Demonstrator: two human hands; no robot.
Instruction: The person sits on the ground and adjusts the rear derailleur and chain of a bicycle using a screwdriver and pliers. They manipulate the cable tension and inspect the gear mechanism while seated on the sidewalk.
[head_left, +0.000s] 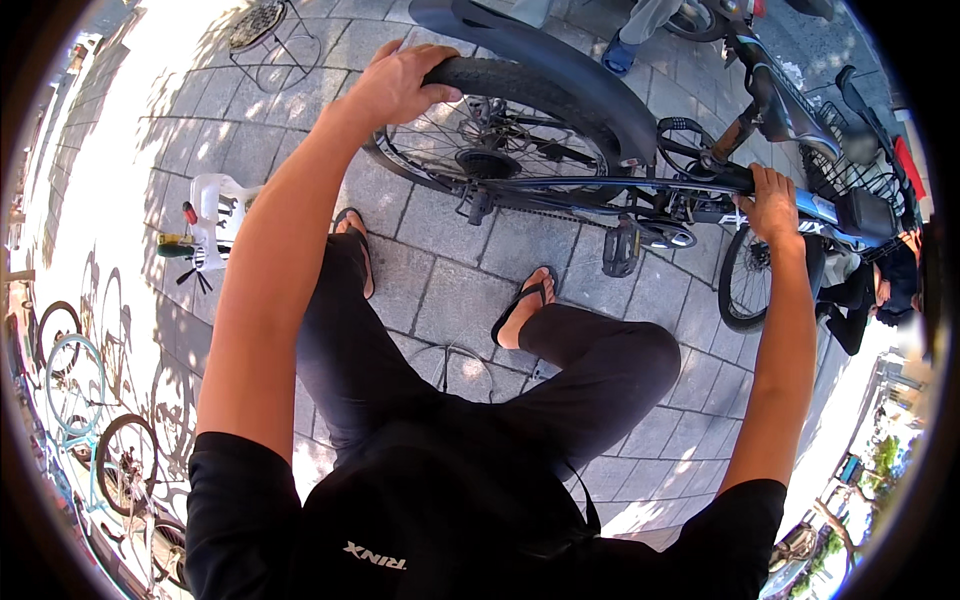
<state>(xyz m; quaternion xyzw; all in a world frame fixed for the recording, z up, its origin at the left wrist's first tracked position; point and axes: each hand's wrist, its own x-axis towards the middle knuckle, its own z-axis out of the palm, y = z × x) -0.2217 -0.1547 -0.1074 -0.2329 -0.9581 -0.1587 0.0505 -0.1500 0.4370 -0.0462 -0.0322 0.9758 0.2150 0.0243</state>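
A dark bicycle with blue on its frame lies across the space in front of my feet. My left hand [405,85] is closed over the thick black tyre [540,95] of its rear wheel, thumb on the near side. My right hand [772,205] wraps around the bicycle frame [600,184] farther right. A wide black mudguard [470,25] arches beyond the tyre. Nearer to me are a black pedal [621,248] and the crank. The front wheel [745,285] shows partly, below my right hand. What my right palm covers is hidden.
A white plastic tool holder [215,215] with coloured-handled tools stands left of my left forearm. A round stool [258,28] is at far left. Another person's blue slipper [618,55] and a bike with a wire basket [830,155] are beyond. Parked bicycles [90,400] line the left.
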